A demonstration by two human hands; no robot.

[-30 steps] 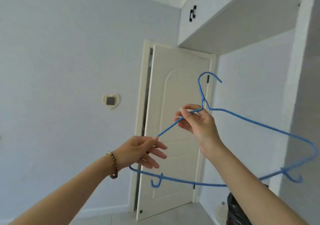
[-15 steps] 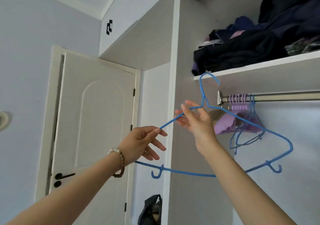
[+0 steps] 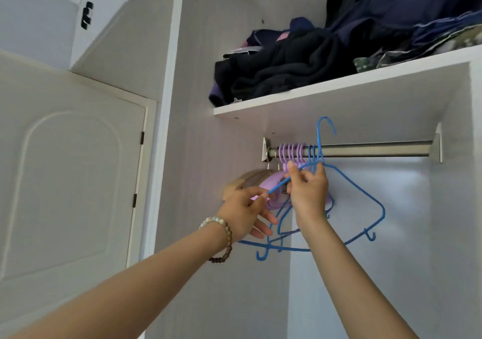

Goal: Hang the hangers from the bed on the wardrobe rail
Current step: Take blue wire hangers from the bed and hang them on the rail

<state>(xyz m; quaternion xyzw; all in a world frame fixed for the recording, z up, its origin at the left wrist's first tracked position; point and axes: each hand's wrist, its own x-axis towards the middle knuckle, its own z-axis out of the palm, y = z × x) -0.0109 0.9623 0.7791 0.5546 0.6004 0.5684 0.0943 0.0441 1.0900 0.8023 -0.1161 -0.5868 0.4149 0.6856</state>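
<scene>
The hanger [image 3: 318,136] is being pinched by the left hand [image 3: 245,215] and, nearer its neck, the right hand [image 3: 309,194]; its hook is being held just above the rail [image 3: 370,149], mid-frame.

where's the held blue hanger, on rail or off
Off: blue wire hanger hook sits above metal rail, held by left hand and right hand.

- Rail [image 3: 365,149]: bare steel from the hook of the blue hanger [image 3: 318,135] I held, rightward to the right bracket [image 3: 438,145]. A hand had free room there.
- Rail, left end: crowded by purple hooks [image 3: 290,153] and blue hooks [image 3: 311,152], packed together beside the left bracket [image 3: 266,151].
- Above: shelf [image 3: 339,83] low over the rail, leaving a narrow gap.
- Left: side panel [image 3: 208,182] near my left hand [image 3: 245,213].
- Below the rail, right of my right hand [image 3: 309,192]: open before the back panel [image 3: 417,234].
</scene>
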